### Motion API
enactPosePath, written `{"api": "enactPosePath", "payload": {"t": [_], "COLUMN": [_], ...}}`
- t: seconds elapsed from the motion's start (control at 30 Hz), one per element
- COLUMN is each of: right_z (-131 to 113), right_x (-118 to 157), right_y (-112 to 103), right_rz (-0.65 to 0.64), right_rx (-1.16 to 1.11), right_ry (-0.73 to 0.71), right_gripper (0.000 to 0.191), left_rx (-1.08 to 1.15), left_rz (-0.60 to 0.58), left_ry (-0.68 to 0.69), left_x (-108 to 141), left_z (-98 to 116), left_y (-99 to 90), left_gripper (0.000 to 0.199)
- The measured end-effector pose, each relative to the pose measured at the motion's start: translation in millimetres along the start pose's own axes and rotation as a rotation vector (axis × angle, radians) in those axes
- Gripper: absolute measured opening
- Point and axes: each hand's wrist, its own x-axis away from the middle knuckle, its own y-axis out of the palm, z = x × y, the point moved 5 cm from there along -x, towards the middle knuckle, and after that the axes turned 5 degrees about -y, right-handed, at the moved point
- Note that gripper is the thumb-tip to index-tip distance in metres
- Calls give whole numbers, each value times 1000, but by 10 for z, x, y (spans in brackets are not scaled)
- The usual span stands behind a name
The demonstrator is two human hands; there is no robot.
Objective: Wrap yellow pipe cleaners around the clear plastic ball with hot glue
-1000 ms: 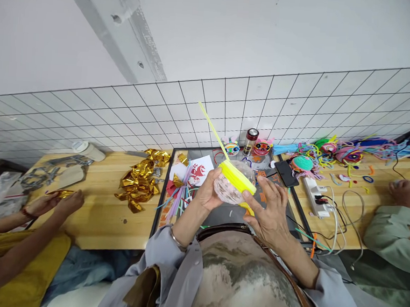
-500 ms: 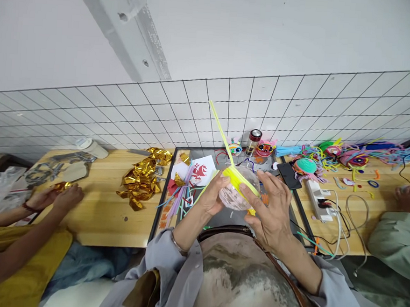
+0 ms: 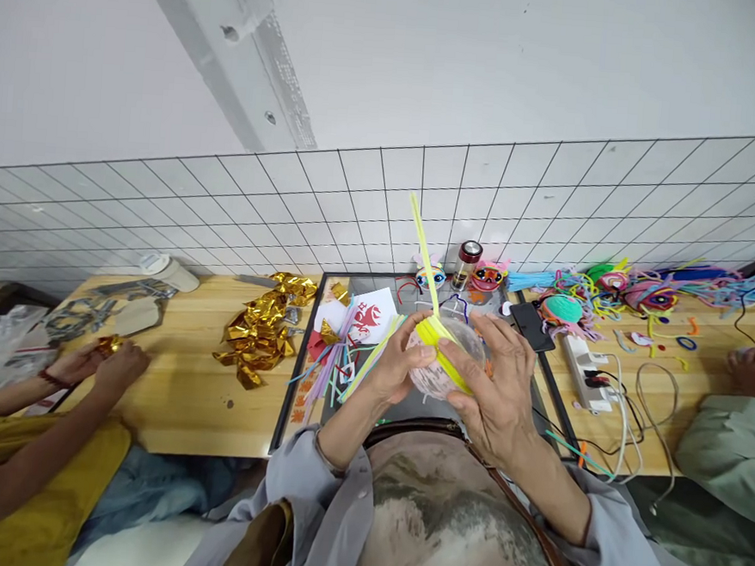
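Between my hands is a clear round ball (image 3: 428,380) with a pale pattern, partly hidden by my fingers. Yellow pipe cleaners (image 3: 453,368) lie side by side across its upper face, and one long yellow end (image 3: 424,252) sticks up toward the wall. My left hand (image 3: 398,362) grips the ball from the left, its thumb pressing on the yellow strips. From the right, my right hand (image 3: 497,373) holds the ball, with one fingertip on the strips. Beneath them lies a dark mat in a black frame.
Crumpled gold foil (image 3: 258,331) lies left of the frame. Loose pipe cleaners (image 3: 339,358) and a white card (image 3: 372,315) are beside my left hand. A flask (image 3: 467,265), a phone (image 3: 532,326) and a power strip (image 3: 586,373) stand or lie rightward. A co-worker's hands (image 3: 104,366) work at left.
The ball has turned slightly and come a little lower. The upright yellow end has swung right and stands more upright. My left thumb now presses on the yellow strips.
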Motion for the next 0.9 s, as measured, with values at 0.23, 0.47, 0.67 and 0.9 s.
{"api": "enactPosePath", "payload": {"t": [0.23,0.47,0.67,0.9], "right_z": [12,1,-4,-83], "right_x": [35,87,117,400], "right_y": [2,28,36,-84], "right_rz": [-1,-12,-25,266], "right_rx": [12,14,6,-273], "right_ry": [21,26,51,185], "right_gripper": [50,48,50,22], "left_rx": [-155,-264,-261,-234], "left_rz": [-51,-54,-69,-30], "left_ry": [125,186,184,211], "left_x": [55,65,64,21], "left_z": [54,35,11,63], "left_y": [40,-13,-31,-23], "left_gripper": [69,67,67,66]}}
